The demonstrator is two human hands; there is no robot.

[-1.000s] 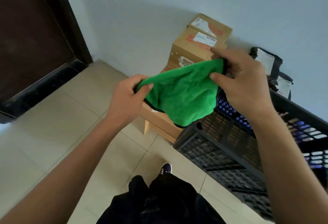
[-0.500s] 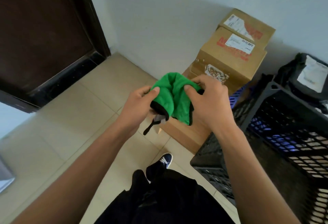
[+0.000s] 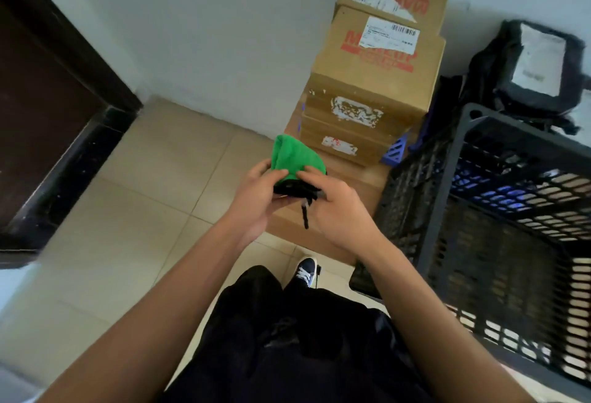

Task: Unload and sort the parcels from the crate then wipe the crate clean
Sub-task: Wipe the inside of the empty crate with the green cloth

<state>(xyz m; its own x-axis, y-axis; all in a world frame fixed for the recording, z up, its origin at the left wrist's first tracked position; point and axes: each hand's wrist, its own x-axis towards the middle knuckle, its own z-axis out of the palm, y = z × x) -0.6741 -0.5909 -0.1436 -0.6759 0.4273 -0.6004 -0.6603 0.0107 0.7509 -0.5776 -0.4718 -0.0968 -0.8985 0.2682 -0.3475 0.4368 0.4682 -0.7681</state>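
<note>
Cloth: a green cloth [image 3: 292, 159] with a black edge is folded into a small wad, held above the floor in front of the stacked boxes.
Left hand: the left hand [image 3: 256, 198] pinches the cloth's left side, thumb on top.
Right hand: the right hand [image 3: 335, 207] pinches the right side, fingers curled round the black edge; a black loop hangs below.
Crate: the dark plastic crate [image 3: 447, 191] stands to the right, just beside the boxes; no parcels are visible inside it.
Parcels: cardboard boxes [image 3: 367, 92] are stacked against the wall; black bags [image 3: 531, 83] lie behind the crate.
Stage: unloading appears complete; wiping is not yet begun.
Risk 1: the wad may come undone if one pinch loosens.
Risk 2: the dangling loop may snag in the crate's lattice during wiping.
Risk 3: a reach toward the crate may knock the box stack.
</note>
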